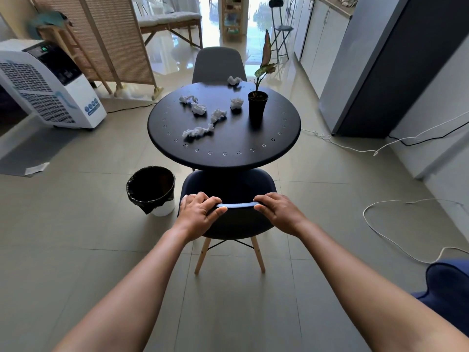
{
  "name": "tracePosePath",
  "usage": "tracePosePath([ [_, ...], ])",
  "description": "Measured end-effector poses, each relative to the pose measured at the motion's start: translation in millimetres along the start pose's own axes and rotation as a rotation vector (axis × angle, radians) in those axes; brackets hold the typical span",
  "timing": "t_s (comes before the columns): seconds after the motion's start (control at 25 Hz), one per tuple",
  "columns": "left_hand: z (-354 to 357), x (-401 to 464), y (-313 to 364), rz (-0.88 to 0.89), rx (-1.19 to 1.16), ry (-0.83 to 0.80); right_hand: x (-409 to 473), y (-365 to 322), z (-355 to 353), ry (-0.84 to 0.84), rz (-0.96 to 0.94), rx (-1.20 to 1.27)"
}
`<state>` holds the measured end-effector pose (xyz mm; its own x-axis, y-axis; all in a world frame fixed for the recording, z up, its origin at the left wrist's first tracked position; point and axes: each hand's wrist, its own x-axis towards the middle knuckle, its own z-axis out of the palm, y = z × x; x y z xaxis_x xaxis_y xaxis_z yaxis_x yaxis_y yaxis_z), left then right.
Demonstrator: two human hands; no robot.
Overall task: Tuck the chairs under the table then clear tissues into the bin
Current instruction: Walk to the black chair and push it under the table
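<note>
A dark blue chair (236,182) with wooden legs stands at the near side of the round black table (243,146), its seat partly under the tabletop. My left hand (199,212) and my right hand (278,212) both grip the top edge of its backrest. A grey chair (218,63) stands at the far side of the table. Several crumpled white tissues (198,132) lie scattered on the tabletop. A white bin (151,190) with a black liner stands on the floor left of the near chair.
A potted plant (257,105) stands on the table's right part. A white air cooler (48,85) is at the left, a grey fridge (375,72) at the right. White and black cables (380,224) trail over the floor on the right. A blue seat (449,288) shows at the lower right.
</note>
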<state>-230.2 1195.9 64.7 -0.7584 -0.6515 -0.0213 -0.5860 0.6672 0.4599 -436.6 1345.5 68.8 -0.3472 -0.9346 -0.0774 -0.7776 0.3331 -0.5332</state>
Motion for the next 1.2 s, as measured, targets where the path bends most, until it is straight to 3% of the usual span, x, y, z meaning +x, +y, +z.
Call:
tracePosePath([
  [0.36,-9.8,30.1,-2.9,0.003,0.036,-0.01,27.6,-0.5,-12.4,-0.048,0.045,0.14],
  [0.72,-15.8,19.8,5.7,-0.05,0.101,-0.099,16.0,-9.9,-10.2,-0.09,0.123,0.049],
  [0.96,-10.4,-20.0,22.4,-0.15,0.023,0.078,-23.2,-26.1,4.3,0.032,0.115,0.043],
  [1.2,1.8,-69.7,18.2,-0.235,-0.012,0.099,-65.7,-20.7,25.6,0.074,0.12,0.096],
])
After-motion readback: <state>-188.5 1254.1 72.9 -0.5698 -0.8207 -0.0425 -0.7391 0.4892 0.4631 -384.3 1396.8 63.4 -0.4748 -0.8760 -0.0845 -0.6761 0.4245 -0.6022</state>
